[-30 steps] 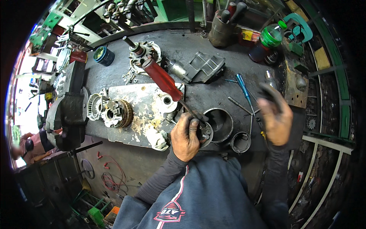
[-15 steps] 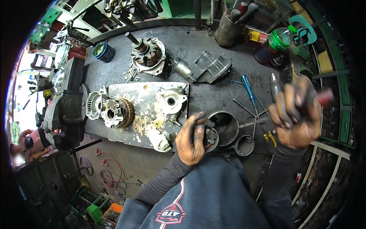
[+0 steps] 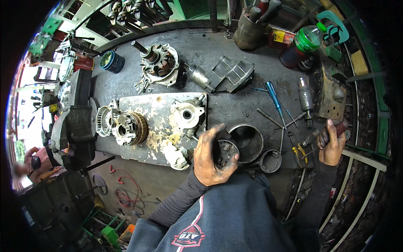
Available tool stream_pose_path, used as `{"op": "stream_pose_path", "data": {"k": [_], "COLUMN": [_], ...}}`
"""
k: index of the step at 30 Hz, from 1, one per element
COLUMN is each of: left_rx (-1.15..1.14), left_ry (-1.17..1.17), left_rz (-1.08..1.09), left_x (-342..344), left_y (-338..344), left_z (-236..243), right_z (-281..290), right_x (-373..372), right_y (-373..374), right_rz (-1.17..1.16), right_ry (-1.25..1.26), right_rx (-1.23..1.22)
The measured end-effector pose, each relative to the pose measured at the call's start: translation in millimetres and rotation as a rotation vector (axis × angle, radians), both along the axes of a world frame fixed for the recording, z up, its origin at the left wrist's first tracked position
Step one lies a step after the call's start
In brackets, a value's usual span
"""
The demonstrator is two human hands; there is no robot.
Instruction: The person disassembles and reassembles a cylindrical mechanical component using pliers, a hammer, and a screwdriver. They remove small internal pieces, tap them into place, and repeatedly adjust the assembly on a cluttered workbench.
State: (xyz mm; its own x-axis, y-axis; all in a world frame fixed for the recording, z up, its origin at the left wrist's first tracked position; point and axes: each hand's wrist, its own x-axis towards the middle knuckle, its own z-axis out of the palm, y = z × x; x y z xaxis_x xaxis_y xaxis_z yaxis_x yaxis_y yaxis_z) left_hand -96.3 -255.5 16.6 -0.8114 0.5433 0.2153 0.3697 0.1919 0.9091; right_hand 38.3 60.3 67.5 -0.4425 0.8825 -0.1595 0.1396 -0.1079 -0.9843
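My left hand (image 3: 211, 156) curls around a small round metal cap (image 3: 227, 153), its hollow facing up with rough grey bits inside. Just right of it, an open dark metal cylinder (image 3: 247, 145) rests on the bench. Over at the bench's right edge, my right hand (image 3: 331, 145) is closed on a red-handled screwdriver (image 3: 342, 127); fingers partly hide its shaft. Beside that hand lie yellow-handled pliers (image 3: 300, 153) and a dark metal piece. Between the hands sits a smaller dark ring-shaped cup (image 3: 269, 161).
A stained board (image 3: 161, 115) carries a white rag (image 3: 176, 156) and metal housings. Farther back are a finned rotor (image 3: 158, 63), a dark ribbed cover (image 3: 231, 73) and a green-capped bottle (image 3: 308, 42). A blue screwdriver (image 3: 275, 98) lies right of centre. A bench vise (image 3: 69, 130) stands left.
My right hand has moved down and slightly right with the red-handled screwdriver, its shaft now away from the cylinder. My left hand has turned the cap so its hollow shows.
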Motion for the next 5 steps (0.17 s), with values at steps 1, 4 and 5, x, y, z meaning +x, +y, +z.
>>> {"op": "stream_pose_path", "data": {"k": [1,4,5], "left_rx": [-0.044,-0.192,-0.261], "left_ry": [0.053,0.140,0.123], "left_rz": [-0.013,-0.075,-0.105], "left_x": [-1.8,-7.6,-8.2], "left_y": [0.5,1.8,1.1], "left_z": [3.4,18.2,25.1], "right_z": [-4.9,-29.7,-37.9], "right_x": [5.1,13.5,15.2], "right_y": [5.5,16.6,20.7], "right_rz": [-0.001,-0.024,-0.004], "right_ry": [-0.057,-0.206,-0.246], "right_rx": [-0.025,0.081,0.117]}}
